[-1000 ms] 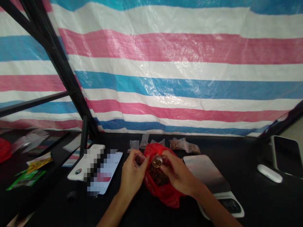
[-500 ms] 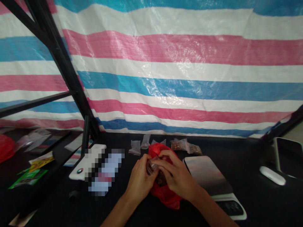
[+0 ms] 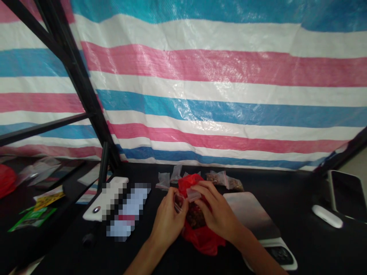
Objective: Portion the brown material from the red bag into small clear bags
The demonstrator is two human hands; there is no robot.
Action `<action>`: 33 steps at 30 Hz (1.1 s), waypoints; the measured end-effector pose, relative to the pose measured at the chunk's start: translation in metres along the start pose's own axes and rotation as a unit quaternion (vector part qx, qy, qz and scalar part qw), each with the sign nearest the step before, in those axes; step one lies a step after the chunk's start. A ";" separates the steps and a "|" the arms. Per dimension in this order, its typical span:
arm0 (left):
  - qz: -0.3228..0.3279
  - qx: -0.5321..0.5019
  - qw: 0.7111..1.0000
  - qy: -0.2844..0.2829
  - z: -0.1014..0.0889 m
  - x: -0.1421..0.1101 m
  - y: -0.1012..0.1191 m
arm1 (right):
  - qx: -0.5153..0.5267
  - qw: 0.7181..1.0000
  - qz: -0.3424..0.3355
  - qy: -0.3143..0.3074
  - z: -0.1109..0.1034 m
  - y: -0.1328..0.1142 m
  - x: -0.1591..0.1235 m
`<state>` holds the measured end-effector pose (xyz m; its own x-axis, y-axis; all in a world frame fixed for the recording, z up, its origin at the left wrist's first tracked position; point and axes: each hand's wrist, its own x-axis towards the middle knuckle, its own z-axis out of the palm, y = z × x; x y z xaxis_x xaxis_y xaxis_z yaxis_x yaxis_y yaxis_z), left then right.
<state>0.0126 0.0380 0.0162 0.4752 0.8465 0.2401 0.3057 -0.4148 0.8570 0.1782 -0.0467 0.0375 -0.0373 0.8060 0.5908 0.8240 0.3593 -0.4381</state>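
My left hand (image 3: 168, 215) is closed on a small clear zip bag (image 3: 178, 201), held up at its mouth. In my right hand (image 3: 219, 214), thumb and fingers pinch another piece of clear plastic (image 3: 194, 194), which looks like a small zip bag. Both hands are over an opened red plastic bag (image 3: 205, 244) on the black table. Brown, dry-looking bits (image 3: 195, 217) lie inside the red bag. What is inside the clear bags is too blurred to tell.
Behind my hands lie flat clear bags (image 3: 163, 180) and filled bags of brown bits (image 3: 233, 183). A kitchen scale (image 3: 250, 214) stands at the right, with a white case (image 3: 327, 216) and a phone (image 3: 346, 194) beyond. A white box (image 3: 96, 208) and packets (image 3: 34, 217) are leftward.
My hands have moved apart slightly. The clear plastic in my right hand now shows separately from the bag in my left, and more of the brown bits are visible.
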 end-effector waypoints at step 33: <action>-0.030 -0.173 0.978 0.112 -0.015 0.013 -0.004 | -0.052 0.989 0.016 0.139 -0.003 0.010 0.002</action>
<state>0.0052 0.0559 0.0231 0.2609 0.9336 0.2457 0.0117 -0.2576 0.9662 0.1886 -0.0434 0.0362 0.1352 0.6511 0.7469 0.8764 0.2730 -0.3967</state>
